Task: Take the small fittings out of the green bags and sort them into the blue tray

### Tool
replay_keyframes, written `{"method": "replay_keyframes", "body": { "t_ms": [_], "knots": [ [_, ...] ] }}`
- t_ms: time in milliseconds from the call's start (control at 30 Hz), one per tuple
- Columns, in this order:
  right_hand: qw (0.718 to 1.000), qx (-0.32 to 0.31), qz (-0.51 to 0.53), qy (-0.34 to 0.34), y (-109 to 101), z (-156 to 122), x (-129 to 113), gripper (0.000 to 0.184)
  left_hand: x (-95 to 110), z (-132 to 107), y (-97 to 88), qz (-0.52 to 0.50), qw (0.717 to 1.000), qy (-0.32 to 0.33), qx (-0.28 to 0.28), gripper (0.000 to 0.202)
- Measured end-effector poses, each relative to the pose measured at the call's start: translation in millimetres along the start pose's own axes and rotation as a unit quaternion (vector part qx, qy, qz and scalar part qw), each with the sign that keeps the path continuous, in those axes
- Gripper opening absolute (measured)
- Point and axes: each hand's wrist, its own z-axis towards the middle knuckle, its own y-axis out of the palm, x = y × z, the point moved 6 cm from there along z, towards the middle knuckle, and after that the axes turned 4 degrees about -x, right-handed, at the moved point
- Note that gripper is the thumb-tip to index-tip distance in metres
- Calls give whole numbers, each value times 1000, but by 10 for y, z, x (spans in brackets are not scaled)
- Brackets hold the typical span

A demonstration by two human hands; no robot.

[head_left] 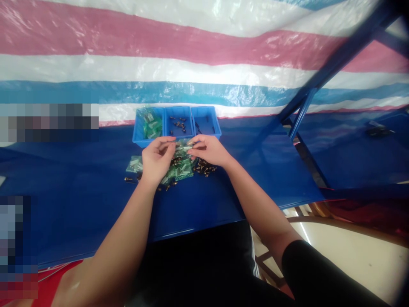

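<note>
Green packet [183, 149] between left hand [157, 160] and right hand [209, 150], each grip narrowly pinched on it

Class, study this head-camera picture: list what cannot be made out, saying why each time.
- Head view: whether the left hand and right hand grip the same green packet; fingertips too small and blurred.
- Head view: how many small dark parts lie beside the packets; too small and overlapping.
- Head view: what the dark object at far right is; blurred.
- Head view: the left end of the blue table; cut off by the picture's edge.
</note>
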Motion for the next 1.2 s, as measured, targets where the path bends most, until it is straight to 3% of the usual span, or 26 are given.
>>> {"method": "replay_keyframes", "body": {
  "t_ms": [433, 867, 1200],
  "knots": [
    [999, 36, 7, 32, -40, 6, 13, 27, 30, -25, 31, 4, 1000, 2, 4, 30],
    [998, 61, 5, -23, -68, 37, 23, 30, -7, -20, 31, -4, 1000, -18, -7, 38],
    [997, 73, 10, -15, -87, 66, 73, 35, -123, -17, 60, -43, 998, -35, -27, 58]
  ]
}}
